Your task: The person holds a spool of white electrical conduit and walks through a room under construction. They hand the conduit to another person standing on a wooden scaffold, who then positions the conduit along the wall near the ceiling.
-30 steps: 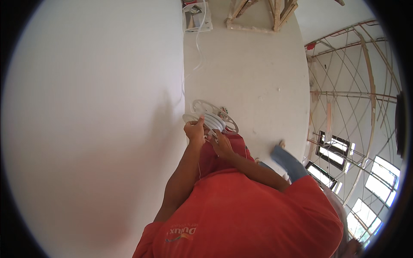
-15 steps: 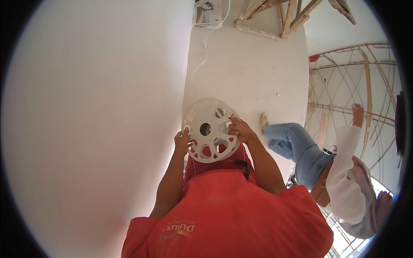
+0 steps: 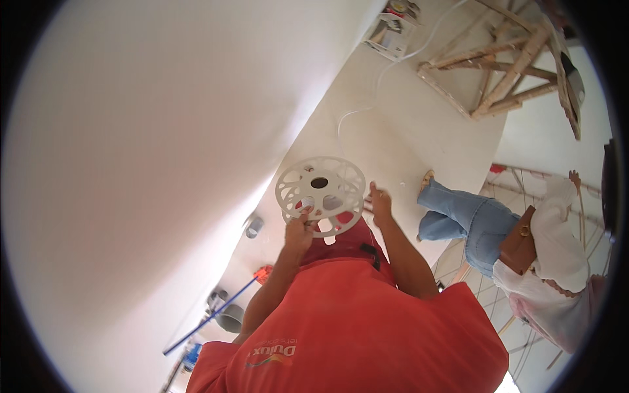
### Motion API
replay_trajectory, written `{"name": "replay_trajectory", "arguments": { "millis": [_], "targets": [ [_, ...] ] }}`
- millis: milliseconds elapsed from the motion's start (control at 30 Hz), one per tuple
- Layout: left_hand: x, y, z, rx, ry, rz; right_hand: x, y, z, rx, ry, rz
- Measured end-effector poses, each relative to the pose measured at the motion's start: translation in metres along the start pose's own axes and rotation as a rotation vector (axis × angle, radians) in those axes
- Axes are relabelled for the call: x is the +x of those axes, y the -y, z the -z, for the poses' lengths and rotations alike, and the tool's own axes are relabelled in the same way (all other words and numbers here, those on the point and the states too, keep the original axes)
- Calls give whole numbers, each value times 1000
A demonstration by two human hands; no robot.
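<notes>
A white plastic reel (image 3: 319,169) with a round centre hole and large cut-outs in its two flat sides is held up in front of my red shirt. My left hand (image 3: 299,230) grips it at its near left part, the fingers reaching into a cut-out. Just off the reel's right edge is my right hand (image 3: 380,202), its fingers curled in and the thumb side up. Whether something thin is pinched there is too small to make out. A thin white cable (image 3: 377,85) runs along the floor beyond the reel.
A pale wall (image 3: 164,131) stands close on my left. A wooden trestle (image 3: 504,72) stands far right, and a printed box (image 3: 393,33) by the wall. A person in jeans (image 3: 485,229) is at my right. A blue-handled tool (image 3: 213,314) and a grey bucket (image 3: 230,318) lie left.
My right hand has let go of the reel and moved off its right edge. My left hand has shifted to the reel's near side. The view has turned, and the reel is tilted more.
</notes>
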State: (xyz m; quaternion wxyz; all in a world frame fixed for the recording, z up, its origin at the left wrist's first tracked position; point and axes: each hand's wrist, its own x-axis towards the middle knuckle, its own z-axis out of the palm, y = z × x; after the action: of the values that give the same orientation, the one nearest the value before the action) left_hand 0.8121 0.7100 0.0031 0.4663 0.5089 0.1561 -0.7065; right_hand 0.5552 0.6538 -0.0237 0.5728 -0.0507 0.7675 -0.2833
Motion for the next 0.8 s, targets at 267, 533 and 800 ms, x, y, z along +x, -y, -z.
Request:
{"name": "replay_trajectory", "arguments": {
  "millis": [267,533,800],
  "targets": [
    [-40,90,19,-325,64,-129,-52,-47,-58,56,429,46],
    [-127,88,171,95,-371,38,-84,-40,-38,-152,648,-203],
    [-53,20,233,274,-135,-62,-77,-40,-25,-370,1056,-189]
  ]
}}
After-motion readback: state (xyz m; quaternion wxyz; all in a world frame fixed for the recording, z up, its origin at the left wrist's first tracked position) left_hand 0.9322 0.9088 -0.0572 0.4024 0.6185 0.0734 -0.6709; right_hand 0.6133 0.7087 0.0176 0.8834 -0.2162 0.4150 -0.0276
